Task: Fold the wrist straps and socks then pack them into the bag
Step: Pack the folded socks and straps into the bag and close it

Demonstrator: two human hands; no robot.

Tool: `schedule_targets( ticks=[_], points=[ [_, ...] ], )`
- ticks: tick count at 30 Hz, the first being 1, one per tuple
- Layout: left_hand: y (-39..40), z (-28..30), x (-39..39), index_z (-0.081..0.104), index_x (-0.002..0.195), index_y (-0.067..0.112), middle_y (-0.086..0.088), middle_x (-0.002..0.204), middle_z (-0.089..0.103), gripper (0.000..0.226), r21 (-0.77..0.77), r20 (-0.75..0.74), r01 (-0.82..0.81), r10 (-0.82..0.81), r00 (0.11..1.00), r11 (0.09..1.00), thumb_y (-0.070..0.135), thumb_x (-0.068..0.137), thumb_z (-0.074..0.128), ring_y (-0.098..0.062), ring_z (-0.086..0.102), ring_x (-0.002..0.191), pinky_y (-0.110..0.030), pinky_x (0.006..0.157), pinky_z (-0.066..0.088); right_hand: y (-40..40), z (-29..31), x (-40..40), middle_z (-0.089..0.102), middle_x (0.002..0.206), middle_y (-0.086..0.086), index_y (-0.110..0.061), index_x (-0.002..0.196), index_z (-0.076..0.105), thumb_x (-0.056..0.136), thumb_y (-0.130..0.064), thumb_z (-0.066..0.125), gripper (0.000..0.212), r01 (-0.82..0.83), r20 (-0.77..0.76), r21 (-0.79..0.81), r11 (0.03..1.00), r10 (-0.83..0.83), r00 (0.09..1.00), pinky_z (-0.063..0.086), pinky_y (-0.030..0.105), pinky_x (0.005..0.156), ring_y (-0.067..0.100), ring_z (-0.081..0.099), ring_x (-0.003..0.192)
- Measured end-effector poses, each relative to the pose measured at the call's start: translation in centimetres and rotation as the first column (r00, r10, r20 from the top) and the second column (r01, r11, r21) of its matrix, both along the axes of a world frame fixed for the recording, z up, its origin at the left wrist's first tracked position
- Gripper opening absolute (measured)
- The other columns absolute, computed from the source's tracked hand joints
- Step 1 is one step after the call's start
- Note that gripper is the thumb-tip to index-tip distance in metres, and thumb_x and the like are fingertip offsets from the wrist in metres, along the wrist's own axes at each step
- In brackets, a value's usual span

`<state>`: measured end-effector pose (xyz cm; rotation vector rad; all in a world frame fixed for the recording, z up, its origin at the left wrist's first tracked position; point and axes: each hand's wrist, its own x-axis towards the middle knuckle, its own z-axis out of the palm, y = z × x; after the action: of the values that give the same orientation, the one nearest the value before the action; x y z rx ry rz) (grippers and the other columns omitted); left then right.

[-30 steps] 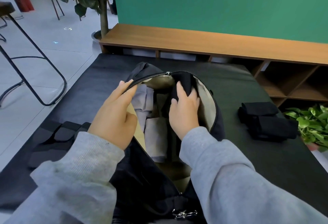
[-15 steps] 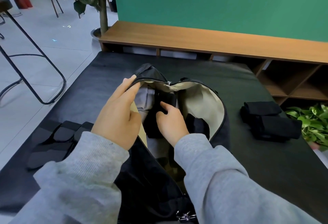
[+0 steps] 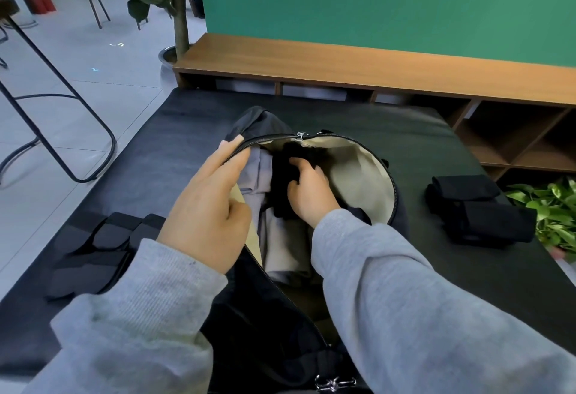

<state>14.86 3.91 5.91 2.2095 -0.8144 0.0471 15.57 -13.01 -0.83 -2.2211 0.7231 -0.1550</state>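
Observation:
A black bag (image 3: 361, 172) with a beige lining lies unzipped on the dark table (image 3: 174, 150). My left hand (image 3: 205, 206) holds the bag's left zipper edge, thumb inside and fingers stretched along the rim. My right hand (image 3: 308, 191) is inside the bag, its fingers curled on a folded black item (image 3: 283, 181) that sits against grey folded clothes (image 3: 280, 237). Two folded black items (image 3: 477, 206) lie on the table to the right of the bag. Flat black wrist straps (image 3: 93, 250) lie to the left, by my left sleeve.
A low wooden shelf unit (image 3: 374, 69) runs behind the table under a green wall. A leafy plant (image 3: 554, 209) stands at the table's right edge. Left of the table are a black metal stool frame (image 3: 62, 103) and a potted tree (image 3: 180, 19).
My right hand has carried the black item from the bag's rim deeper inside, against the grey clothes. My left hand has kept hold of the zipper edge.

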Motion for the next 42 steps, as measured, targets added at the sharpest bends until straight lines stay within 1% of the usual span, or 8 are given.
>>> schedule_targets(
  ticks=[5,10,14,21,26,31,38,42],
  points=[
    [0.0,-0.1,-0.3,0.033,0.142,0.025,0.041,0.125,0.010,0.067,-0.008,-0.007,-0.001,0.001,1.000,1.000,-0.011,0.086,0.039,0.007,0.018,0.132,-0.011,0.104,0.023,-0.4,0.7,0.8,0.037,0.139,0.019,-0.016,0.142,0.036,0.089,0.001,0.035,0.056,-0.007,0.092,0.013,1.000,0.006,0.996,0.023,0.036,0.110,0.033,0.029,0.133],
    [0.1,-0.4,-0.1,0.032,0.143,0.024,0.032,0.135,0.015,0.068,0.008,-0.022,0.014,-0.014,1.000,1.000,-0.012,0.085,0.038,0.024,0.003,0.122,0.012,0.088,0.007,-0.8,-0.3,0.8,0.023,0.147,0.021,-0.025,0.146,0.025,0.091,-0.004,0.035,0.060,-0.057,-0.110,-0.111,0.992,0.045,0.993,0.026,0.043,0.110,0.040,0.030,0.132],
    [0.0,-0.4,-0.1,0.029,0.144,0.025,0.031,0.136,0.014,0.069,0.027,-0.026,0.027,-0.026,0.999,0.999,-0.009,0.085,0.040,0.024,0.001,0.121,0.013,0.084,0.009,1.1,-1.3,-0.1,-0.002,0.153,0.027,-0.026,0.149,0.017,0.094,-0.007,0.039,0.062,-0.005,-0.153,-0.410,0.912,-0.063,0.986,0.018,0.044,0.113,0.043,0.012,0.139],
    [-0.3,-0.4,-0.4,0.030,0.144,0.021,0.028,0.137,0.015,0.067,0.001,-0.034,0.029,-0.028,0.999,1.000,-0.009,0.085,0.042,0.017,0.005,0.126,0.013,0.086,0.006,2.8,-2.8,-0.5,-0.016,0.158,0.008,-0.011,0.151,0.004,0.099,-0.037,0.029,0.063,-0.118,-0.183,-0.568,0.815,0.014,0.983,-0.005,0.045,0.116,0.026,-0.016,0.144],
    [-0.5,-0.4,-0.5,0.029,0.144,0.020,0.028,0.138,0.014,0.065,0.020,-0.024,0.019,-0.019,1.000,1.000,-0.007,0.087,0.042,0.017,0.005,0.125,0.014,0.082,0.006,0.2,-3.4,0.9,-0.010,0.159,0.004,-0.007,0.140,0.027,0.097,-0.039,0.036,0.054,-0.262,-0.266,-0.399,0.879,0.163,0.950,-0.002,0.045,0.116,0.023,-0.014,0.145],
    [-0.3,-0.7,-0.4,0.027,0.146,0.019,0.018,0.151,0.015,0.065,0.053,-0.020,0.017,-0.016,1.000,0.998,-0.005,0.087,0.043,0.013,0.008,0.129,0.014,0.081,0.007,-0.1,-2.6,1.0,-0.007,0.159,0.004,-0.008,0.145,0.023,0.099,-0.042,0.032,0.058,-0.289,-0.303,-0.342,0.894,0.187,0.934,-0.006,0.041,0.116,0.021,-0.012,0.145],
    [-0.6,-1.1,-1.3,0.024,0.147,0.024,0.015,0.155,0.011,0.069,0.085,-0.010,0.029,-0.028,1.000,0.996,-0.004,0.086,0.044,-0.001,0.009,0.141,-0.004,0.096,0.013,1.7,1.2,-4.9,0.012,0.158,0.007,-0.010,0.146,0.023,0.101,-0.037,0.035,0.054,-0.257,-0.047,-0.248,0.934,0.253,0.966,0.004,0.034,0.116,0.020,0.002,0.146],
    [-0.8,-1.4,-2.0,0.016,0.148,0.024,0.015,0.156,0.005,0.070,0.129,-0.021,0.041,-0.038,0.999,0.991,0.000,0.088,0.043,-0.001,0.003,0.141,-0.010,0.098,0.013,1.9,3.2,-9.3,0.060,0.119,-0.003,-0.019,0.125,0.052,0.100,-0.031,0.038,0.032,-0.134,0.267,-0.187,0.973,0.182,0.947,0.040,0.024,0.092,0.011,0.051,0.113]
  ],
)
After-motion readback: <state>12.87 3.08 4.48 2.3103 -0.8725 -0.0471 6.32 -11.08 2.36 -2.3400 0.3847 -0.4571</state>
